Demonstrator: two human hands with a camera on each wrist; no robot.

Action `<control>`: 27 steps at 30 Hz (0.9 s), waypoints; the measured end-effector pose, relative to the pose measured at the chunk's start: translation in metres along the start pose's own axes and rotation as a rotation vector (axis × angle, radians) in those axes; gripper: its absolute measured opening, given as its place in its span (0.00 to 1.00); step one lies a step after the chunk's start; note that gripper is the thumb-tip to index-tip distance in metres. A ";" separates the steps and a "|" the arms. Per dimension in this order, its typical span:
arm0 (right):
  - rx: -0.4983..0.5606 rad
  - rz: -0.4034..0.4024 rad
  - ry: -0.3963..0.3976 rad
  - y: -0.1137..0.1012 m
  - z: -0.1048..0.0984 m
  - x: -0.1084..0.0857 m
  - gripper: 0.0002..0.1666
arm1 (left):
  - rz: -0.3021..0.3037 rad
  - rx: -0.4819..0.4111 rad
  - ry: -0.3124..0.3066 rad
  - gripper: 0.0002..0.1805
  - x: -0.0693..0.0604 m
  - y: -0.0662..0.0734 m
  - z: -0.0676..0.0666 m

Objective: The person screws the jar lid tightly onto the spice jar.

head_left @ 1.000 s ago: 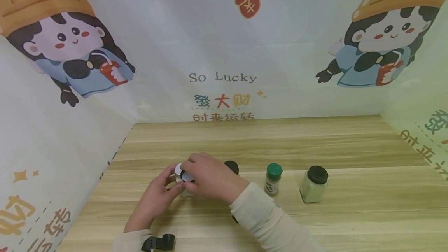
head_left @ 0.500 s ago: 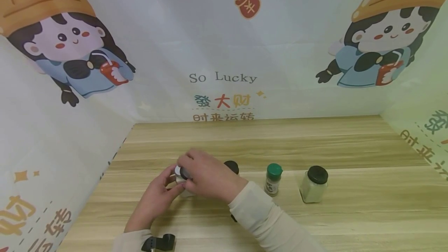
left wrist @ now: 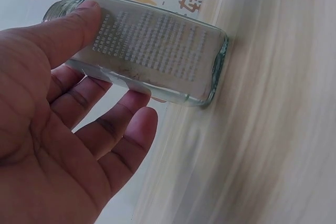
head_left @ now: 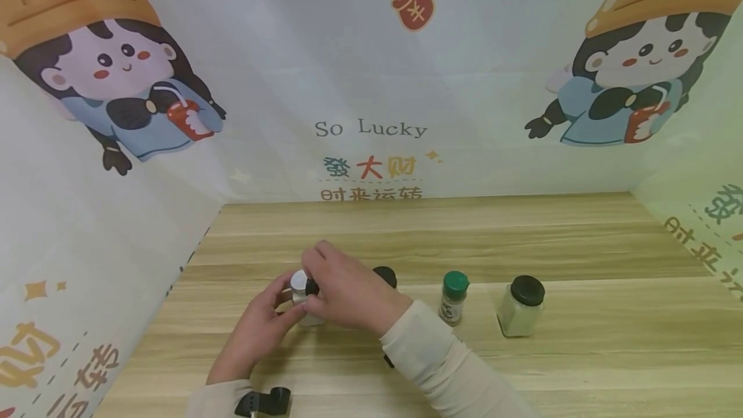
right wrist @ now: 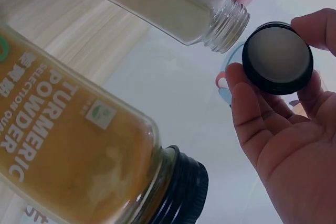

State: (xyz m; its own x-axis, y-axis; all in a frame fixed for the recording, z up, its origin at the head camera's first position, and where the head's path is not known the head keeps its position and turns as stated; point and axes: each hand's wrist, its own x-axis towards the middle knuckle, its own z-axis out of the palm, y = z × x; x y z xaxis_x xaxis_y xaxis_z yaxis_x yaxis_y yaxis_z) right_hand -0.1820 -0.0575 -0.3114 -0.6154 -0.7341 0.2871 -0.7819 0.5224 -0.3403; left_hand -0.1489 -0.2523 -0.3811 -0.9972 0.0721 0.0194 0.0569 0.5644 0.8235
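Note:
My left hand (head_left: 264,324) grips a square glass spice jar (left wrist: 157,51), thumb on one side and fingers on the other. The jar stands on the table, its threaded neck (right wrist: 228,27) uncovered and pale powder inside. Printed lettering covers one face. Just beside the mouth, my right hand (right wrist: 294,135) pinches a round black lid (right wrist: 278,59) by its rim, apart from the jar. The lid's whitish inside shows in the right wrist view. Near that hand stands a turmeric powder jar (right wrist: 79,129) with a black cap, mostly hidden behind the right hand in the head view.
A small green-capped shaker (head_left: 455,295) stands right of the hands. Farther right is a square jar (head_left: 520,308) of pale contents with a black lid. The wood-grain table (head_left: 522,231) meets printed cloth walls (head_left: 493,82) at the back and sides.
My right hand has tilted the lid and drawn it slightly up and right, baring more of the jar's mouth. The left hand and its jar have stayed in place.

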 end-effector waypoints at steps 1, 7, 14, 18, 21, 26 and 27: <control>-0.008 -0.003 0.005 0.000 0.000 0.000 0.18 | 0.003 0.000 -0.001 0.32 0.000 0.000 0.000; -0.022 -0.014 0.055 0.000 0.000 0.000 0.10 | 0.012 0.002 -0.002 0.32 0.000 0.002 -0.001; -0.002 -0.020 0.094 -0.001 0.002 -0.001 0.10 | 0.013 0.009 0.007 0.31 -0.001 0.003 -0.001; -0.013 -0.021 0.093 -0.002 0.003 0.000 0.16 | 0.014 0.030 0.013 0.30 -0.001 0.002 -0.001; -0.040 -0.030 0.083 -0.002 0.006 0.002 0.14 | 0.011 0.040 0.010 0.30 -0.001 0.002 -0.002; -0.082 -0.055 0.059 -0.002 0.013 0.005 0.05 | 0.012 0.037 0.001 0.30 -0.002 0.001 -0.002; -0.082 -0.055 0.053 -0.001 0.013 0.005 0.06 | 0.013 0.037 0.002 0.30 -0.002 0.001 -0.002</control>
State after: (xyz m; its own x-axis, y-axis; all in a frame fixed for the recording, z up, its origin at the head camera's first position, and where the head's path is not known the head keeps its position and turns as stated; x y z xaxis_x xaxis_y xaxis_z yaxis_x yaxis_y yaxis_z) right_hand -0.1824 -0.0675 -0.3216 -0.5740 -0.7397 0.3513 -0.8189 0.5174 -0.2485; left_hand -0.1468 -0.2536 -0.3791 -0.9965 0.0782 0.0309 0.0714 0.5931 0.8019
